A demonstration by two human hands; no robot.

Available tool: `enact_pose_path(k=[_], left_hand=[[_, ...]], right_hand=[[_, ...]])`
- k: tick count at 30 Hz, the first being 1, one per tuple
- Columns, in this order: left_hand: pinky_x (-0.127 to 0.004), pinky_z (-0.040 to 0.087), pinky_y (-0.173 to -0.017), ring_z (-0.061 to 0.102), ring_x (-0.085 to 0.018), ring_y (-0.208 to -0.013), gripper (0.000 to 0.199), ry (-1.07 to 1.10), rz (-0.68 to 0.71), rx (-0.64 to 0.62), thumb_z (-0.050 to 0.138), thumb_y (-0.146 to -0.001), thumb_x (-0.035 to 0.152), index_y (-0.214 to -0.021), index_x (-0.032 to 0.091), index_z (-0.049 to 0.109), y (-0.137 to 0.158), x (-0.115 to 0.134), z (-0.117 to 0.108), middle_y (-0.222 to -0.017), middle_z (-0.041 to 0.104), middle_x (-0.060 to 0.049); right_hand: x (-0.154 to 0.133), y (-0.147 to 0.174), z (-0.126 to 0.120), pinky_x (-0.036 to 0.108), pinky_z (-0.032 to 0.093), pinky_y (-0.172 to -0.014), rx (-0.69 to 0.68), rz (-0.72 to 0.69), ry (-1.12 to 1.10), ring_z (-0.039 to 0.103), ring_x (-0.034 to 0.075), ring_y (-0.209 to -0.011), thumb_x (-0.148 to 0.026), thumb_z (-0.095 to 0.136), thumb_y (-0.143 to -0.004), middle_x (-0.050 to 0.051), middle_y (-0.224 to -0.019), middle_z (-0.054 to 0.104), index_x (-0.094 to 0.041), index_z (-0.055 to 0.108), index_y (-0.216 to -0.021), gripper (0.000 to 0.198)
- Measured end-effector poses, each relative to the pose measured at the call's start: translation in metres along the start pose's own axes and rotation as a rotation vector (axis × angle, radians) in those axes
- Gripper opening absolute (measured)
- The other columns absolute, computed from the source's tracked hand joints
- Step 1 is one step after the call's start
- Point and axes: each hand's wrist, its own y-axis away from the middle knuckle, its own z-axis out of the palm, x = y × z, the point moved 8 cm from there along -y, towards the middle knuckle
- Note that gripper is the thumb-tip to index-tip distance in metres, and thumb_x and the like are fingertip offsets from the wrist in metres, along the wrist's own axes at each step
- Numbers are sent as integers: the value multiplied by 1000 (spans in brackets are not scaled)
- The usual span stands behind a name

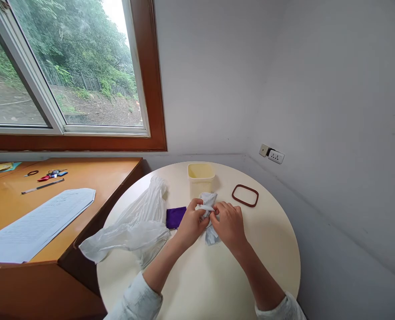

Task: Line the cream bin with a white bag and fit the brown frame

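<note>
Between my two hands is a crumpled white plastic bag [208, 198], gathered and twisted at its middle. My left hand [194, 222] pinches it from the left, and my right hand [228, 222] closes on it from the right. A bluish-white end of the bag hangs below my fingers. Left of my left hand lies a folded purple cloth [175, 218]. Just behind the hands stands a pale yellow square tub [201, 178], open at the top. Beside my right hand, farther back, rests a brown rounded rectangular frame [245, 195].
A large translucent plastic bag [140, 226] spreads over the left side of the round cream table [264, 262]. On the wooden desk [107, 178] at left lie papers [44, 222], a pen [42, 186] and keys [54, 174]. A socket [276, 156] is on the wall.
</note>
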Motion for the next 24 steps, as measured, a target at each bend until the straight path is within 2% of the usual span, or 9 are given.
enact_pose_path(k=[2, 6, 8, 11, 14, 16, 19, 24], left_hand=[[-33, 42, -88, 47, -21, -103, 17, -15, 28, 37, 53, -77, 15, -60, 16, 58, 2, 1, -3, -109, 43, -8], [-35, 39, -92, 42, -23, -110, 16, 102, 18, 29, 56, -79, 22, -65, 17, 60, 6, -2, -1, -118, 37, -9], [-36, 37, -95, 42, -23, -111, 15, 216, 20, -17, 57, -80, 25, -69, 17, 62, 7, -3, 3, -124, 35, -10], [-35, 31, -101, 38, -25, -119, 13, 370, 58, -155, 59, -79, 28, -77, 17, 66, 7, 4, 10, -132, 30, -9], [-35, 30, -103, 29, -28, -127, 13, 421, 23, -224, 63, -76, 30, -79, 18, 66, 8, 6, 11, -134, 31, -9], [-35, 28, -104, 27, -28, -128, 14, 397, -35, -191, 68, -71, 30, -78, 18, 65, 7, 3, 7, -133, 32, -10], [-37, 26, -105, 32, -28, -125, 16, 331, -92, -96, 72, -65, 27, -75, 17, 64, 6, -4, 0, -131, 35, -11], [-34, 33, -99, 40, -26, -117, 8, 351, -108, -51, 65, -71, 23, -68, 16, 62, 3, -12, -2, -121, 42, -11]], right_hand=[[8, -3, 4, 30, 26, -69, -18, 30, -31, 56, 17, -77, -15, 44, -79, 2, -75, 63, -19, 56, -74, 13], [25, -7, 15, 27, 29, -66, -126, 76, -182, 55, 14, -71, -15, 42, -78, 0, -75, 63, -19, 58, -74, 17], [30, -8, 21, 25, 31, -62, -182, 79, -280, 53, 13, -66, -16, 46, -74, -2, -74, 63, -20, 58, -75, 13], [30, -5, 30, 23, 33, -57, -273, 38, -459, 53, 13, -63, -20, 55, -66, -2, -73, 63, -19, 59, -76, 11], [31, -1, 39, 22, 36, -56, -354, 54, -630, 52, 13, -61, -25, 60, -62, -1, -69, 62, -18, 58, -73, 13], [34, 1, 44, 23, 37, -56, -375, 134, -732, 52, 13, -61, -27, 60, -64, 0, -68, 61, -16, 58, -71, 13], [37, 2, 48, 24, 39, -58, -373, 236, -877, 51, 13, -62, -29, 51, -72, 1, -68, 60, -15, 59, -70, 16], [34, -1, 45, 24, 38, -59, -344, 221, -940, 48, 12, -61, -28, 48, -74, -1, -64, 55, -16, 57, -66, 17]])
